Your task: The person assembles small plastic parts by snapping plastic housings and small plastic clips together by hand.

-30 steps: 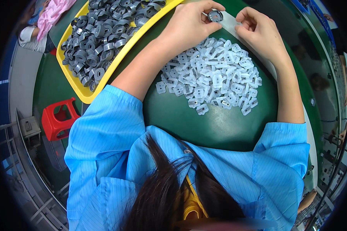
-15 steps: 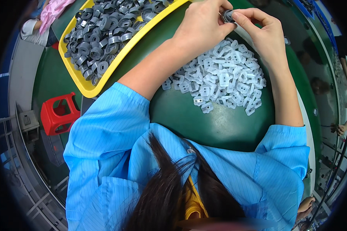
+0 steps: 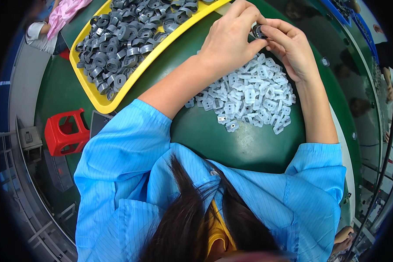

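Note:
Between my two hands, just beyond the pile of clear parts, is a small dark grey plastic ring-shaped part (image 3: 258, 31). My left hand (image 3: 235, 37) pinches it from the left side. The thumb and fingers of my right hand (image 3: 290, 47) close on its right side. Fingers cover much of the part, so its details are hidden. Under and nearer than my hands lies a heap of small translucent white plastic pieces (image 3: 250, 97) on the green table (image 3: 244, 150). A yellow tray (image 3: 104, 105) at the far left holds many grey ring-shaped parts (image 3: 118, 52) like the one in my hands.
A red plastic stool (image 3: 67, 133) stands on the floor at left. Another person (image 3: 41, 35) and pink cloth (image 3: 67, 13) are at the far left. Blue trays (image 3: 336, 11) sit at the far right. One small clear piece (image 3: 325, 61) lies right of my right hand.
Both hands have come slightly nearer to me with the grey part still between them. My right-hand fingers have curled more closely around it. The whole view has shifted a little.

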A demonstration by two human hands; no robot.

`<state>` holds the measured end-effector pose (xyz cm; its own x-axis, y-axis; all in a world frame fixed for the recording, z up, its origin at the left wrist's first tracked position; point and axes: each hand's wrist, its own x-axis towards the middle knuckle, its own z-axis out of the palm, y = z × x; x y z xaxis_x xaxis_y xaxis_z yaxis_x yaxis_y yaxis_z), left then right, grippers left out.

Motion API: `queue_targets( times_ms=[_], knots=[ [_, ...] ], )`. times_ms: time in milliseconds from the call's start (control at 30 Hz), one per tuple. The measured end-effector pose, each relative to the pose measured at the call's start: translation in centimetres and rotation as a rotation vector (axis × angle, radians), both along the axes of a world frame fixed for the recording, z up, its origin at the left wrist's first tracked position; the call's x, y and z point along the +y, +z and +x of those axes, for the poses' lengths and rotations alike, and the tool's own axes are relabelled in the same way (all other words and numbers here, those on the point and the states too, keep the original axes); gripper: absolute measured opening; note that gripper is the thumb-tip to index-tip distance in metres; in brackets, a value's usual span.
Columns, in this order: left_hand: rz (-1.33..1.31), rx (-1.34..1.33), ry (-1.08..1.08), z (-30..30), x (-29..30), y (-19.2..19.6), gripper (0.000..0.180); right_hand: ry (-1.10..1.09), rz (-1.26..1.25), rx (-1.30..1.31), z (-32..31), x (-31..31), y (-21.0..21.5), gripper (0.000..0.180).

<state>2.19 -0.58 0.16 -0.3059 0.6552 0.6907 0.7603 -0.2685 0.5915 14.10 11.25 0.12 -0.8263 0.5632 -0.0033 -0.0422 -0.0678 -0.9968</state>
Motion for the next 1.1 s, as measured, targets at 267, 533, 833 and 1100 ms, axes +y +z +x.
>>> queue_targets(
  times_ms=[267, 533, 833, 1100],
  knots=[
    [0.006, 0.226, -0.161, -1.4, 1.0, -1.2, 0.03, 0.143, -0.033, -0.146, 1.4, 1.9, 1.6, 0.018],
    [-0.071, 0.343, -0.083, -1.6, 0.7, -1.7, 0.03, 0.038, 0.454, -0.318, 1.0, 0.5, 1.9, 0.015],
    [0.026, 0.264, -0.062, -0.4, -0.2, -0.5, 0.028, 0.117, 0.353, -0.095, 1.1, 0.9, 1.2, 0.019],
    [-0.004, 0.19, -0.083, -1.4, 0.7, -1.0, 0.03, 0.19, -0.052, 0.002, 0.6, 2.3, 0.4, 0.02]
  ],
)
